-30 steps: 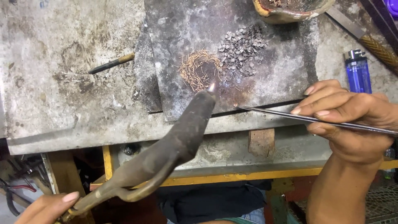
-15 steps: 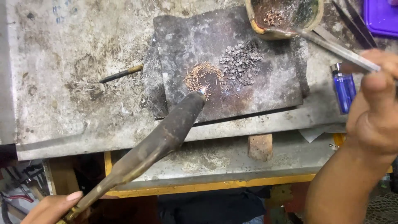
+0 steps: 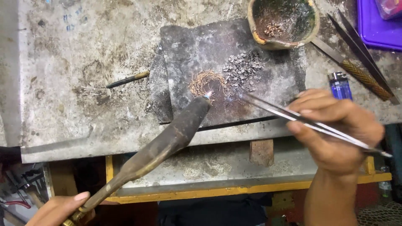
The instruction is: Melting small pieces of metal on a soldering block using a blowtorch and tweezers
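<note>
slab (image 3: 188, 46) on bench (image 3: 75, 83) | wire heap (image 3: 204, 81) mid-slab, chips (image 3: 243, 71) just right of it | bowl (image 3: 282, 21) behind chips | my torch (image 3: 167, 142) tip before heap | my tweezers (image 3: 293, 117) right of torch | lighter (image 3: 339, 83) right of slab | stick (image 3: 127, 79) left of slab

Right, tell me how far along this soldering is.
Done: copper bits and grey bits lie heaped on the dark block, and a few pieces sit in the clay bowl. In hand: the left hand aims the torch, its flame at the copper heap, while the right hand holds tweezers pointing at the block. Left: both heaps look loose and unjoined.
</note>
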